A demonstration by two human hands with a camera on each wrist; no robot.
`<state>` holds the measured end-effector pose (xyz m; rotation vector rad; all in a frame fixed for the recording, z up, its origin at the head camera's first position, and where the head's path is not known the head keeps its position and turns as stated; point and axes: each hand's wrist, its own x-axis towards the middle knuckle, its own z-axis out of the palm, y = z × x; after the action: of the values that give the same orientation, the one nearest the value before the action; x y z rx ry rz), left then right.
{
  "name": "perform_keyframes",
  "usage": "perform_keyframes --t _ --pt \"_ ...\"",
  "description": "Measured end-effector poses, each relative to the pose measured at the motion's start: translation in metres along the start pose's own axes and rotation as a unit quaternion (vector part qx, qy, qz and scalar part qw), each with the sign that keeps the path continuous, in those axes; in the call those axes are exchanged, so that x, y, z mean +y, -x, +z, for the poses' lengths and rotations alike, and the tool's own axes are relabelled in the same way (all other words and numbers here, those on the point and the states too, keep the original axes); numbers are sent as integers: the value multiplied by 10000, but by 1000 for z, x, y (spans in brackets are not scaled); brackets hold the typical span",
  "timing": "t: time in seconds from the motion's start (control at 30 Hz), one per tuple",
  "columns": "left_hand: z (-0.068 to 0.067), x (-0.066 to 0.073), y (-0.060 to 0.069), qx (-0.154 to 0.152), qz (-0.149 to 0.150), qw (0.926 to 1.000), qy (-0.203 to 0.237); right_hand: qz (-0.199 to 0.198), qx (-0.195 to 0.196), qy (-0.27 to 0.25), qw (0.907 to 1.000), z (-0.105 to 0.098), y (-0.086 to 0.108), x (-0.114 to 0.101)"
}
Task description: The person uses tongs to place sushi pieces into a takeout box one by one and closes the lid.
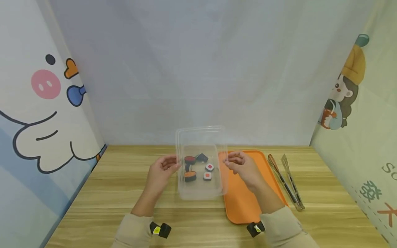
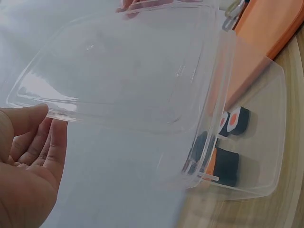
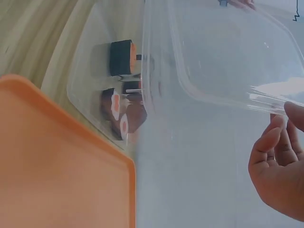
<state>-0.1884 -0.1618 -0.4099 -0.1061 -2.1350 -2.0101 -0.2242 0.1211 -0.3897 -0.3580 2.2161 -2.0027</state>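
Note:
A clear plastic lid (image 1: 201,135) is tilted up over a see-through food container (image 1: 200,193) on the table. My left hand (image 1: 159,175) pinches one side edge of the lid, thumb above and fingers beneath, as the left wrist view shows. At the opposite edge, my right hand (image 3: 280,161) pinches it the same way. One end of the lid is at the container's rim; whether they are joined I cannot tell. Inside the container lie several toy-like sushi pieces, among them an orange-topped piece (image 1: 190,176), a red-topped one (image 1: 190,159) and a white-and-red roll (image 1: 207,176).
An orange tray (image 1: 245,203) lies right of the container, partly beneath my right forearm. Beside it rest metal tongs (image 1: 293,186). A pale curtain (image 1: 198,69) stands behind the wooden table (image 1: 124,193), with printed cloth panels at both sides.

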Motion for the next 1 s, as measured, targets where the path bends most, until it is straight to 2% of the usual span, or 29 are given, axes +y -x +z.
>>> perform_keyframes --t 0.2,0.37,0.5,0.7,0.8,0.9,1.0 --pt "-1 8 0 -115 -73 9997 179 -339 -360 -408 9979 -10 1 -3" --pt "-4 10 0 -366 -127 9989 265 -241 -770 -728 9941 -19 2 -2" --pt "-4 10 0 -543 -166 9978 334 -195 -971 -641 9930 -26 3 -3" --pt "0 9 -1 -786 64 9932 856 -236 -1026 -820 9911 -32 4 -7" --pt "2 8 -1 -773 252 9917 993 -323 -1074 -1000 9886 -33 3 -6" --pt "6 6 0 -656 240 9931 941 -462 -942 -907 9903 -32 2 -2" --pt "10 4 1 -465 15 9969 633 -507 -618 -632 9948 -26 3 2"
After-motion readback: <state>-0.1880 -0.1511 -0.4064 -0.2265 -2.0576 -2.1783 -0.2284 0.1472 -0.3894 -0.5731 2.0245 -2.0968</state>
